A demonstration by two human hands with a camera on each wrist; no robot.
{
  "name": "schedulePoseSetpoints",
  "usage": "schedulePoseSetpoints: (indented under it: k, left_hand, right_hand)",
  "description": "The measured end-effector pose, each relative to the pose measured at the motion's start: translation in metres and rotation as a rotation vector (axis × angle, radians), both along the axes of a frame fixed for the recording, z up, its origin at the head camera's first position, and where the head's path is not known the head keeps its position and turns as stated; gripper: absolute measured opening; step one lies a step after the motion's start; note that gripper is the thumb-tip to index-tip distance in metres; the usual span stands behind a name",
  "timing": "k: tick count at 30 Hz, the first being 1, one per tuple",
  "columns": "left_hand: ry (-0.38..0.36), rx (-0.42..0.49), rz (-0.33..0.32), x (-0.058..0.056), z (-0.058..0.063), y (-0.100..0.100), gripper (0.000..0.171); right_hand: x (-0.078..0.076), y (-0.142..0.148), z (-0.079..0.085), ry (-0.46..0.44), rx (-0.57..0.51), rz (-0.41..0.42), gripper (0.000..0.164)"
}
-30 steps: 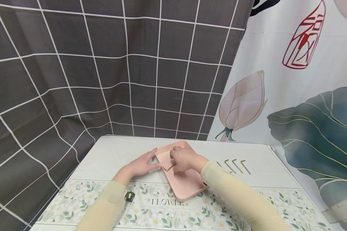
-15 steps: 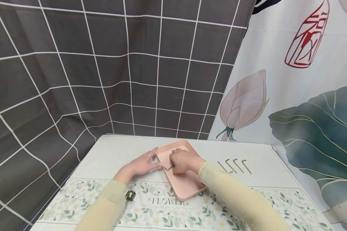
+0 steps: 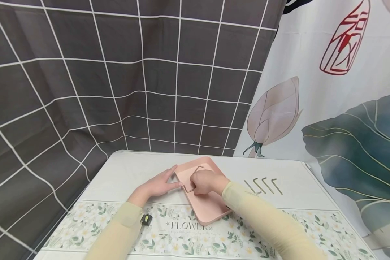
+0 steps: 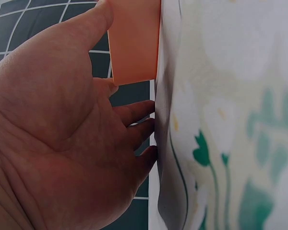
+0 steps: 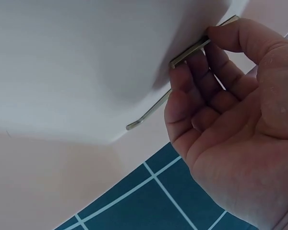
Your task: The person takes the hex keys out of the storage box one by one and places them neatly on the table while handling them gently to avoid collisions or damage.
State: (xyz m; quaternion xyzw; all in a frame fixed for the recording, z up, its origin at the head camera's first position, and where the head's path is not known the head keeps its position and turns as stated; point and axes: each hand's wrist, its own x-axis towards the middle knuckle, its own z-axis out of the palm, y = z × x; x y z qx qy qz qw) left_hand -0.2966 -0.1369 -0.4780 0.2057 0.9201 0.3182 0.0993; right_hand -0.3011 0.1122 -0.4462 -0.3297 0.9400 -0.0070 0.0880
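Observation:
In the head view a shallow pink tray (image 3: 211,213) lies at an angle on the table. My right hand (image 3: 208,182) is down inside it, pinching a brass-coloured hex key (image 5: 191,51) between thumb and fingers close over the tray floor. A second hex key (image 5: 151,109) lies along the tray's side in the right wrist view, partly hidden behind the fingers. My left hand (image 3: 159,185) spreads at the tray's left corner, fingers extended, thumb tip right at the rim. The left wrist view shows the tray's pink outer wall (image 4: 134,43) between thumb and fingers.
Several hex keys (image 3: 264,186) lie in a slanted row on the white table right of the tray. A floral cloth strip (image 3: 169,238) runs along the near side. A dark gridded curtain (image 3: 149,79) hangs behind the table.
My right hand has shifted slightly toward the near left within the tray, and a hex key's bent end now shows beyond its knuckles. My left hand stays at the corner.

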Motion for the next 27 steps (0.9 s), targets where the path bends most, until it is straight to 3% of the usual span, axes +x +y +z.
schedulePoseSetpoints:
  k: [20, 27]
  left_hand:
    - [0.004, -0.011, 0.002, -0.0002, 0.0008, -0.0004, 0.096]
    - [0.007, -0.011, 0.003, -0.0004, -0.0003, -0.0003, 0.096]
  right_hand:
    - [0.0007, -0.0001, -0.0059, 0.071, 0.05, 0.07, 0.024]
    - [0.0004, 0.0013, -0.0078, 0.066, 0.02, 0.041, 0.025]
